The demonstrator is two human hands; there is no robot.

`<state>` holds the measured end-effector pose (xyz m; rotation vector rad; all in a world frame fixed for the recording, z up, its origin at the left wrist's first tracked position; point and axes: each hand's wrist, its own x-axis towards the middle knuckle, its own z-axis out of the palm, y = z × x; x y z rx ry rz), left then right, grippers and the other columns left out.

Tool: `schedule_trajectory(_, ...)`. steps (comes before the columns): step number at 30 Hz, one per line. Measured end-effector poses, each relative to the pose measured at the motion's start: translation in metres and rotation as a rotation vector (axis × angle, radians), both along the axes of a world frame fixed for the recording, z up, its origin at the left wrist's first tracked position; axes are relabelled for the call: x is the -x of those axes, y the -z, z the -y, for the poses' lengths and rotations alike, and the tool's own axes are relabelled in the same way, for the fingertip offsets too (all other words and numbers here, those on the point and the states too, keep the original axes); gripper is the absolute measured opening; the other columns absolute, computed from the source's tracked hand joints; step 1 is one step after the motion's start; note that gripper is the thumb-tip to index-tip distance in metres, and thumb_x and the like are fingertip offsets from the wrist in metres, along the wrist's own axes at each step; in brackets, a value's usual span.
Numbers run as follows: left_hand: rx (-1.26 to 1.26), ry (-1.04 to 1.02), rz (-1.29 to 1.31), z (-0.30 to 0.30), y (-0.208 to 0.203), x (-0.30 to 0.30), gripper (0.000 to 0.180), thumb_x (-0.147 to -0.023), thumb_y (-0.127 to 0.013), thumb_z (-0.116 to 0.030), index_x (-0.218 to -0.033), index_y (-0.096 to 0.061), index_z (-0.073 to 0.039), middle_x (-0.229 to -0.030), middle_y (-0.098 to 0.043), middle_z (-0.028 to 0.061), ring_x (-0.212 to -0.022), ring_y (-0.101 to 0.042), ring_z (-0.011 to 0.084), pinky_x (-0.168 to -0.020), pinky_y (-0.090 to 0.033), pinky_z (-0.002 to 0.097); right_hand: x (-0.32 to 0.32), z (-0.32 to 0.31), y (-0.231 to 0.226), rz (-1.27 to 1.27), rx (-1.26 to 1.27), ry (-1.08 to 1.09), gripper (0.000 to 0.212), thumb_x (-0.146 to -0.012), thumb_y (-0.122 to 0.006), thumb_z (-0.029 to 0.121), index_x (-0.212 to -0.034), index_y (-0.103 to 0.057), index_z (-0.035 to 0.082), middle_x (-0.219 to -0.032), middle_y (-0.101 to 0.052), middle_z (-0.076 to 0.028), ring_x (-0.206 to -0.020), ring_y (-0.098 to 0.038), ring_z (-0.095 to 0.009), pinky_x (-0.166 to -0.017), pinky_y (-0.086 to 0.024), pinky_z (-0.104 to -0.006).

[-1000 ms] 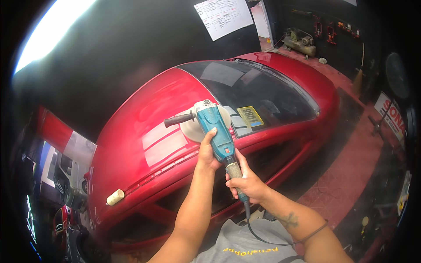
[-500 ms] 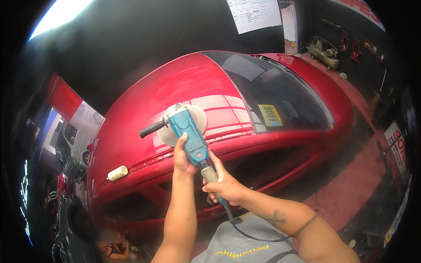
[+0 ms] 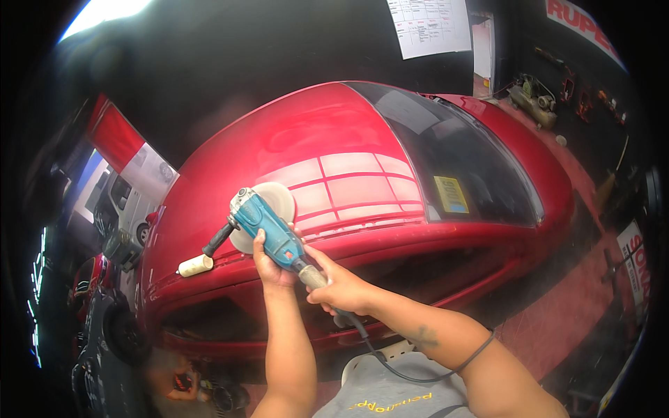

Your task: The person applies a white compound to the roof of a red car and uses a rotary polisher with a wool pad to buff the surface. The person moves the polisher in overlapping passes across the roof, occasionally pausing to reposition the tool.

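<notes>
A teal car polisher [image 3: 270, 230] with a black side handle lies over the near edge of a glossy red car roof [image 3: 306, 132]. Its round whitish pad [image 3: 277, 199] shows behind the tool's head against the roof. My left hand [image 3: 274, 265] is closed round the tool's body from below, thumb along its side. At the rear grip, my right hand [image 3: 339, 284] is wrapped round the tool, with its power cord [image 3: 390, 369] looping over my right forearm. A cream bottle [image 3: 195, 265] lies on its side on the roof edge, close to the side handle.
The car's windshield [image 3: 467, 153] with a yellow sticker is to the right. An air compressor [image 3: 533, 104] stands at the far right by the wall. Another person [image 3: 182, 382] is low at the lower left, near dark vehicles. A paper sheet [image 3: 428, 28] hangs at the back.
Both hands have moved the polisher left and slightly nearer along the roof, so its side handle is now close beside the bottle. The view has shifted a little.
</notes>
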<state>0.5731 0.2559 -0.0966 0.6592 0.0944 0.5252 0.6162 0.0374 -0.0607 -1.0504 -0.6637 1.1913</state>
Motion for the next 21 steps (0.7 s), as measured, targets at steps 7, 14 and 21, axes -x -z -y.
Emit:
schedule_trajectory(7, 0.061, 0.131, -0.049, 0.053, 0.015, -0.033, 0.067, -0.101, -0.067, -0.048, -0.139, -0.056, 0.006, -0.119, -0.072, 0.0225, -0.108, -0.075, 0.0378, -0.093, -0.066, 0.0514, 0.002, 0.058, 0.007, 0.008, 0.057, 0.167, 0.113, -0.093, -0.071, -0.006, -0.177, -0.006, 0.03, -0.109, -0.06, -0.01, -0.062, -0.061, -0.012, -0.051, -0.052, -0.0305)
schedule_trajectory(14, 0.059, 0.403, -0.115, 0.152, 0.022, -0.118, 0.053, -0.098, -0.076, -0.039, -0.131, -0.06, -0.001, -0.108, -0.073, 0.0168, -0.097, -0.076, 0.03, -0.085, -0.066, 0.0459, -0.016, 0.143, 0.013, -0.004, 0.077, 0.489, 0.111, -0.093, -0.075, -0.001, -0.177, -0.007, 0.027, -0.107, -0.065, -0.01, -0.061, -0.062, -0.013, -0.05, -0.054, -0.0291)
schedule_trajectory(21, 0.078, 0.486, -0.199, 0.212, 0.021, -0.139, 0.048, -0.099, -0.077, -0.033, -0.131, -0.061, -0.001, -0.105, -0.071, 0.0105, -0.092, -0.073, 0.0216, -0.08, -0.065, 0.0409, -0.011, 0.18, 0.017, 0.122, 0.214, 0.658, 0.108, -0.093, -0.076, 0.007, -0.176, -0.009, 0.021, -0.104, -0.064, -0.011, -0.06, -0.061, -0.013, -0.048, -0.053, -0.0289)
